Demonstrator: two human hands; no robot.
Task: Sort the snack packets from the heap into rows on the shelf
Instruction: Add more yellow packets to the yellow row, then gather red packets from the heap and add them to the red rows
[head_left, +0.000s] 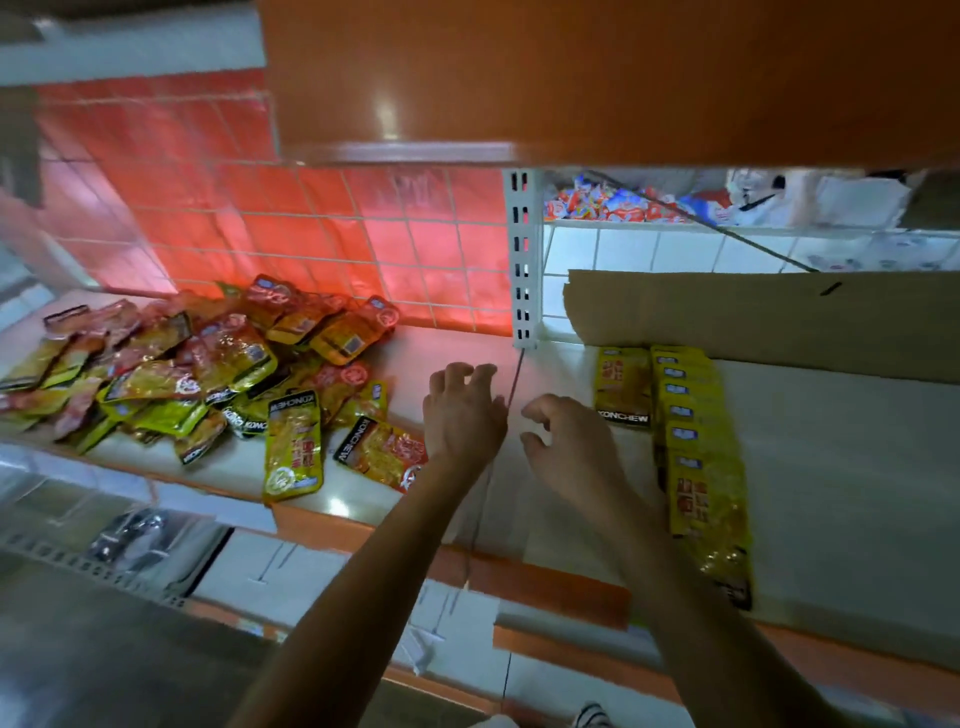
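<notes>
Head view: left hand (462, 415) and right hand (569, 447) hover empty, fingers loose; heap (182, 364) cut off leftward.

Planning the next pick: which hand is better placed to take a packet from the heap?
Left. The left hand hovers empty beside the orange packet at the heap edge; the right hand, also empty, is nearer the yellow row and would probably have to cross over.

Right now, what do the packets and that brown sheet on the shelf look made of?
Packets: seemingly glossy plastic film; crinkled, with glare spots. Brown sheet: probably matte cardboard; dull, flat, ragged left edge.
</notes>
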